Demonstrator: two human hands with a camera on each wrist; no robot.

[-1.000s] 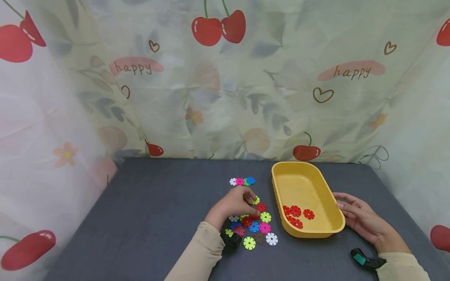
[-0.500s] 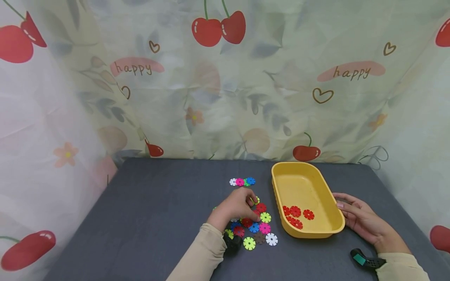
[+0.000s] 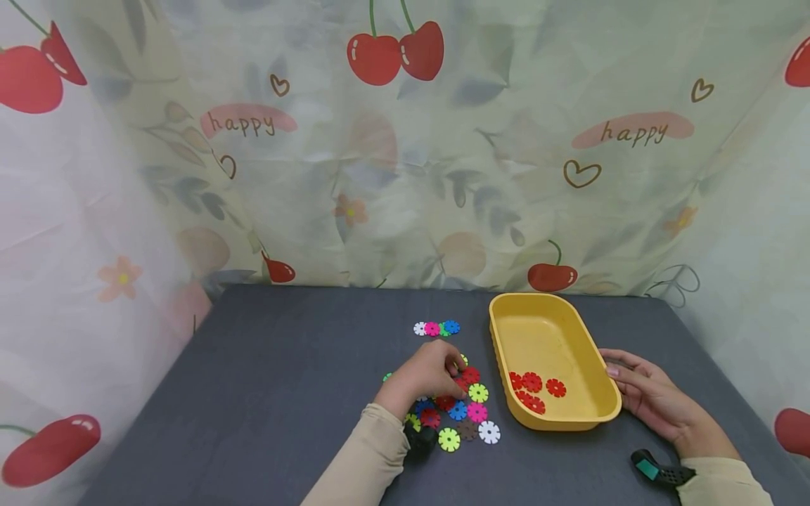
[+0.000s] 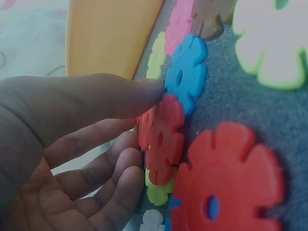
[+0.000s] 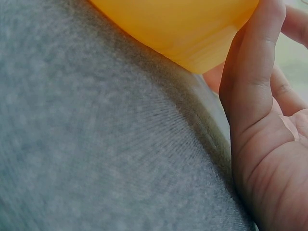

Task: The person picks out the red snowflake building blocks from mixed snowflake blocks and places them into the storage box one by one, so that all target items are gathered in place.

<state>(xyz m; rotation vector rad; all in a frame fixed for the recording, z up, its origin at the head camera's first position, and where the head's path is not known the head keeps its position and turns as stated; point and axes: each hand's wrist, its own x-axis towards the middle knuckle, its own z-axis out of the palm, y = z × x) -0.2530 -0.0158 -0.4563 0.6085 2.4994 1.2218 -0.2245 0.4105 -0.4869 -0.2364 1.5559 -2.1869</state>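
Note:
Flat plastic flower discs in several colours lie loosely piled left of the yellow tray (image 3: 500, 351). My left hand (image 3: 422, 376) is low over this pile, fingers bent downward. In the left wrist view its thumb (image 4: 139, 91) reaches the edge of a blue disc (image 4: 185, 74) beside a red disc (image 4: 166, 139). The other fingertips come in behind the red discs; whether they pinch one is hidden. My right hand (image 3: 654, 390) rests against the tray's right side, thumb at the rim and fingers fairly straight. Several red discs (image 3: 531, 381) lie inside the tray.
A short row of white, pink, green and blue discs (image 3: 432, 328) lies behind the pile. Lime, brown and white discs (image 3: 489, 432) lie at its near edge. The dark grey tabletop (image 3: 266, 393) ends at a patterned curtain (image 3: 405, 176).
My left hand has shifted very slightly right and toward the near side over the pile. The tray and my right hand stay in place.

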